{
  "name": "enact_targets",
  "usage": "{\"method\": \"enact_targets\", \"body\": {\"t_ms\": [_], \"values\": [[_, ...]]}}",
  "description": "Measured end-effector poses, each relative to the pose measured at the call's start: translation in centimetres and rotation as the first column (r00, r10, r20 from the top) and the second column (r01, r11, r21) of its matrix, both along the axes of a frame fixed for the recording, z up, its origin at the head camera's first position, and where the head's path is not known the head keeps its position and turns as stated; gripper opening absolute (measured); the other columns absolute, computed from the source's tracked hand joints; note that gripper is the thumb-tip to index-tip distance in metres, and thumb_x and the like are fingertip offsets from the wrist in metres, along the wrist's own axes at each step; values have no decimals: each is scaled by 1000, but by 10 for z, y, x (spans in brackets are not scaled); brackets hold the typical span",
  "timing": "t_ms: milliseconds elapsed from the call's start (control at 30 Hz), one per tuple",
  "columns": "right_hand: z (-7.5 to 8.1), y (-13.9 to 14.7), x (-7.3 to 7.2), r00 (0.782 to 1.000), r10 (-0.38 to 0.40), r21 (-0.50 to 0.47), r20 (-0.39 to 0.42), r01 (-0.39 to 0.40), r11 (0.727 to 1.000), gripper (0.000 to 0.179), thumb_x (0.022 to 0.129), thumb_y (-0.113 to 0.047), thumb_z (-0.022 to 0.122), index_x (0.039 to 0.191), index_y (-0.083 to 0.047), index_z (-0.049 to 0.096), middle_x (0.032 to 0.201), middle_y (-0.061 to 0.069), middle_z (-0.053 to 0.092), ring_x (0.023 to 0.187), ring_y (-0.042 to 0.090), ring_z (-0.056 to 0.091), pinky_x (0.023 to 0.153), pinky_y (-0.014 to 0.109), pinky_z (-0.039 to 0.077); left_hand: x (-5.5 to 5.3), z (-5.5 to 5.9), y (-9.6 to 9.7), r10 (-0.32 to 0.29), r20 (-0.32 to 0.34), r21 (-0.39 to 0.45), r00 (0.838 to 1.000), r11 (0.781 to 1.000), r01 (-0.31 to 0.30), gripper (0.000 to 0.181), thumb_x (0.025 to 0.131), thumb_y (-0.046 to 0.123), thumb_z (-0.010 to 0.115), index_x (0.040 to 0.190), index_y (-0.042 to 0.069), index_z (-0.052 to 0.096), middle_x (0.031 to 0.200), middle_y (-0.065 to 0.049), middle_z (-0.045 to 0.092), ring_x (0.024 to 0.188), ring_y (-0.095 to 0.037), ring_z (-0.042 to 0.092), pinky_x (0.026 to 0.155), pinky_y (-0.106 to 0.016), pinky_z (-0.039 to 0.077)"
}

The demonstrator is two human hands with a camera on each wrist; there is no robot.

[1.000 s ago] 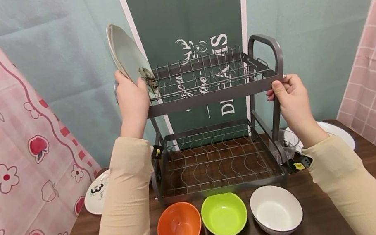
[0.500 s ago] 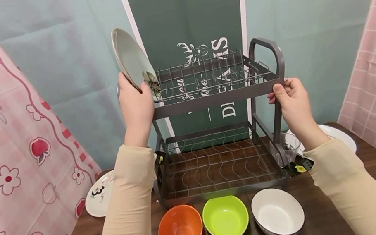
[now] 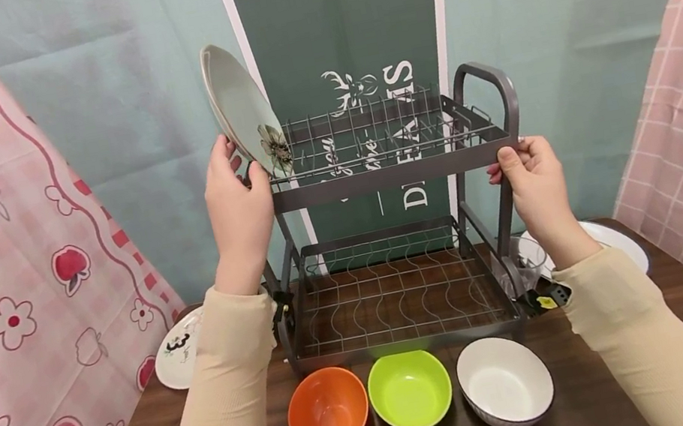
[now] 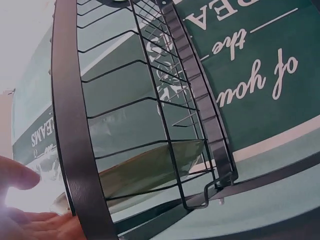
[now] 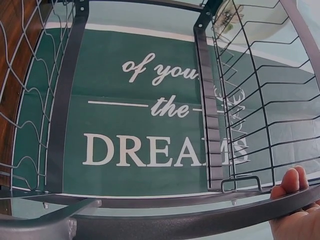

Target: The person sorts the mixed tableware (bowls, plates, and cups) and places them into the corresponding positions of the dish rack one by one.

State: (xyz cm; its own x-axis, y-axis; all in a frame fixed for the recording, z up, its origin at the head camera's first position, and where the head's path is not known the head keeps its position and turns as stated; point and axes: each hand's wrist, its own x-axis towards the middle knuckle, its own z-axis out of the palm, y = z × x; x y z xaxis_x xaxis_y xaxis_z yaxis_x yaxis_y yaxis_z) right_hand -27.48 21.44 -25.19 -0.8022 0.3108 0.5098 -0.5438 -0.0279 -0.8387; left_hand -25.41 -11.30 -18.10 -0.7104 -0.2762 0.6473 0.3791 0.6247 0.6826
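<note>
A pale plate (image 3: 242, 108) with a dark flower leans upright at the left end of the upper tier of a grey two-tier dish rack (image 3: 377, 180). My left hand (image 3: 241, 219) is beside the plate's lower edge, thumb and fingers spread apart around the rack's upper left corner. In the left wrist view, thumb and fingertips (image 4: 50, 225) show beside the rack rail, and the plate's underside appears through the wires. At the upper right corner, my right hand (image 3: 538, 193) grips the rack's frame, thumb in front; its fingertips (image 5: 295, 181) curl over the bar in the right wrist view.
An orange bowl (image 3: 328, 412), a green bowl (image 3: 410, 393) and a white bowl (image 3: 506, 383) line up before the rack. A patterned plate (image 3: 176, 358) lies left, a white plate (image 3: 618, 246) and a clear glass (image 3: 529, 256) right. Curtains hang around the table.
The left hand has loosened from the plate and shifted slightly left and down; the plate stays leaning in the rack. The right hand keeps its grip on the rack.
</note>
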Motion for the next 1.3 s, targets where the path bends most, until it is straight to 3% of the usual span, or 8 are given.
{"method": "enact_targets", "body": {"t_ms": [133,300,433,500,600,800,1067,1300], "values": [[1,-1,0,1000,-8,0,2,8,1000,8,92,-20,52,94,-15,45,76,-2,58,66,5,56,66,12,48,6,-7,-4,-20,-161,13,987,1000,22,44,94,12,45,138,7,41,132,-6,51,120,-15,51,99,-27,43],[0,-2,0,1000,-6,-16,-2,6,1000,9,92,-20,52,94,-15,46,75,-2,58,65,5,56,66,12,48,9,-17,-10,-17,-369,27,929,999,29,38,89,0,48,126,0,52,121,-11,56,115,-17,53,96,-32,44],[-2,-2,-1,1000,24,-36,-15,-24,999,10,91,-20,52,95,-14,46,76,-3,58,66,5,57,67,13,48,8,-24,-15,7,-429,6,903,1000,-5,36,87,-3,49,123,-4,54,122,-15,55,115,-20,50,98,-34,41],[-3,-1,-2,998,48,-43,-28,-50,998,10,91,-20,52,95,-13,46,77,-3,59,66,5,58,67,13,49,6,-27,-18,21,-420,-8,907,1000,-27,37,87,-1,51,123,-4,52,124,-17,53,116,-22,49,99,-35,40],[-5,0,-3,994,95,-51,-56,-98,994,11,91,-19,52,96,-12,46,78,-4,61,68,6,59,68,14,49,2,-33,-23,23,-362,9,932,1000,-21,41,89,7,53,128,-3,48,129,-16,48,119,-22,47,99,-35,39],[-7,5,-4,980,179,-19,-90,-181,983,12,92,-19,51,99,-12,45,82,-5,63,74,6,60,73,14,48,-10,-51,-31,-82,-182,111,980,988,103,56,91,28,55,140,7,36,141,-10,36,124,-19,43,100,-36,39],[-15,26,0,956,281,0,-82,-281,960,14,91,-7,55,105,-10,52,85,-6,68,79,3,65,76,13,49,-17,-76,-31,-175,-121,224,977,954,199,49,95,25,51,139,8,36,134,-11,37,105,-19,46,87,-32,41],[-29,59,1,964,258,-40,-58,-261,965,11,92,-6,53,103,-6,52,80,-5,70,75,4,66,71,12,50,-19,-86,-27,-202,-154,408,967,879,248,66,95,25,49,148,12,13,145,-10,27,114,-16,48,93,-26,39]]}}
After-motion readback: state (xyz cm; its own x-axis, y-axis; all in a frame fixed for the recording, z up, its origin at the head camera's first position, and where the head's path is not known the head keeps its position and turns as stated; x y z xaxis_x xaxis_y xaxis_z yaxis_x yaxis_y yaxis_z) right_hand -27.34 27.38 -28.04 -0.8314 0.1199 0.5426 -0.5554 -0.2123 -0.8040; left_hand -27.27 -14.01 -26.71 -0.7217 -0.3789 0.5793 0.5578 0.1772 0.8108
